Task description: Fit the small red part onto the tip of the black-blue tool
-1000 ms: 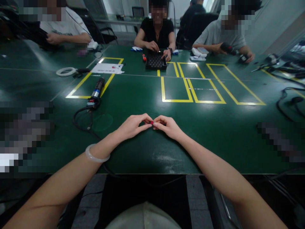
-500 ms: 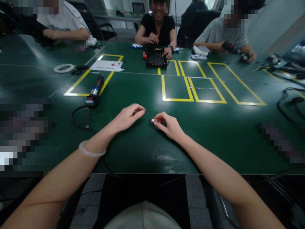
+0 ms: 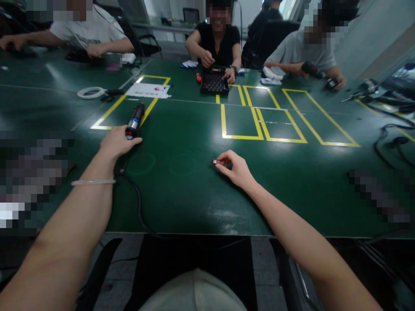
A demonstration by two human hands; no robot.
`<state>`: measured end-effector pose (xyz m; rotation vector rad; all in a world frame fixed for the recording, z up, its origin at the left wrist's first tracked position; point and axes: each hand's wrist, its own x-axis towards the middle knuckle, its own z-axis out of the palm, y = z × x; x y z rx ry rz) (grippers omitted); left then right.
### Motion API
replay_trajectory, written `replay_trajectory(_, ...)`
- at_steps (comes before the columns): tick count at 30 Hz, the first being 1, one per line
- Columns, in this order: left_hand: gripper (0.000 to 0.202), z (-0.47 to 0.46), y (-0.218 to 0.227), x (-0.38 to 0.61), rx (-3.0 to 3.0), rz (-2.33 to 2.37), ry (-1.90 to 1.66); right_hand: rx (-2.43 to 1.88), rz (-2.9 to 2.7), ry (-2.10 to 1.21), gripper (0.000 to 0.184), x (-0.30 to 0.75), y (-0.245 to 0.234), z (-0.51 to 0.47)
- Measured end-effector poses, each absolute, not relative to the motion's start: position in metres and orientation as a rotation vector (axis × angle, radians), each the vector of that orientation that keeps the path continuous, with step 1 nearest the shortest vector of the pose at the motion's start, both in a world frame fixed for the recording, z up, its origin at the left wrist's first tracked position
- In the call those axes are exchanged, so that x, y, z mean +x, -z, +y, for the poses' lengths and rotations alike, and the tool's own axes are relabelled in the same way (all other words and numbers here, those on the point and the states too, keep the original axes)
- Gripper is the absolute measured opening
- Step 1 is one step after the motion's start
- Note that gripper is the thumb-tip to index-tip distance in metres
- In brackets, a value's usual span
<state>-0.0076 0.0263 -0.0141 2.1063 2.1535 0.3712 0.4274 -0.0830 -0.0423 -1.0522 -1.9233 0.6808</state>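
My left hand (image 3: 117, 141) reaches to the near end of a corded electric screwdriver (image 3: 135, 120), black with a silver-blue band, lying on the table. Its thumb stretches out apart from the fingers, and the tool's end is between them; no firm grip shows. From that end a black cable (image 3: 139, 203) runs back over the table's front edge. Between thumb and fingertips, my right hand (image 3: 234, 167) pinches a small orange and silver piece (image 3: 215, 162), too small to name. This hand rests low over the green tabletop.
Yellow tape rectangles (image 3: 243, 137) mark the green table (image 3: 194, 198). A white paper (image 3: 147, 90) and a white cable coil (image 3: 91, 93) lie at the left. Across the table, one person handles a black tray (image 3: 214, 84); another holds a dark power tool (image 3: 313, 69).
My left hand has moved left and away from me, from near the right hand to the screwdriver. My right hand still pinches the small piece, almost unmoved.
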Motion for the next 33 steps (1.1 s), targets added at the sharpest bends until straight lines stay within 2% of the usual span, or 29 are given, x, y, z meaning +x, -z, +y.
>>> replay_trajectory(3,0.063,0.015,0.005,0.016,2.022,2.317,-0.234,-1.063,-1.894,-0.712,0.012,0.426,0.041,-0.083)
replay_trajectory(8,0.069,-0.001,0.009,0.055,2.095,2.278,-0.313,-1.083,-1.872,-0.759,0.013,0.425,0.041,-0.082)
replay_trajectory(21,0.078,-0.063,0.015,0.191,2.339,1.803,-0.386,-1.052,-1.797,-0.814,0.016,0.424,0.044,-0.080)
replay_trajectory(33,0.082,-0.085,0.015,0.221,2.422,1.601,-0.411,-0.958,-1.882,-0.796,0.007,0.421,0.047,-0.079)
